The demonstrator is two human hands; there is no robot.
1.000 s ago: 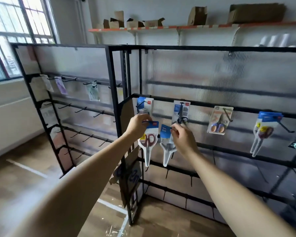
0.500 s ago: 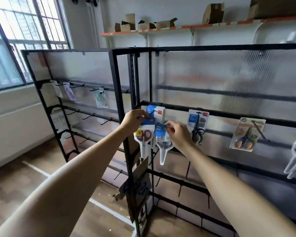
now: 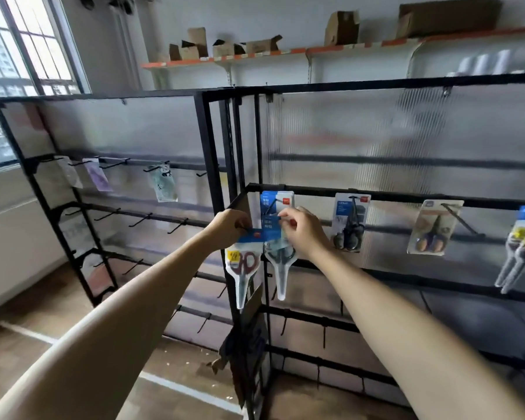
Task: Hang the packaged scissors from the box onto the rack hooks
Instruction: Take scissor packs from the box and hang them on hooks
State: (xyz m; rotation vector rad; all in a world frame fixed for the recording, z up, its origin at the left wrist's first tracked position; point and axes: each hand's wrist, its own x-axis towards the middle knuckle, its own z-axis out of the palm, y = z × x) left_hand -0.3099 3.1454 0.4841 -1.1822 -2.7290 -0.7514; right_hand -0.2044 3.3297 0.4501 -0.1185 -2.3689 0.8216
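From the head camera, both hands are now working higher and closer to the leftmost hook [image 3: 271, 204] than a second ago. The left hand [image 3: 229, 227] is pinching the red-handled scissors pack [image 3: 244, 262] by its blue header; the right hand [image 3: 300, 230] is pinching the dark-handled scissors pack [image 3: 281, 262], lifting its card toward the hook (another blue pack [image 3: 277, 202] is already hanging there), so hanging looks imminent.

Seen from head height, facing forward and slightly down at a black rack [image 3: 376, 195], close enough for outstretched arms; wide-angle, edges bent, far right perhaps blurred.
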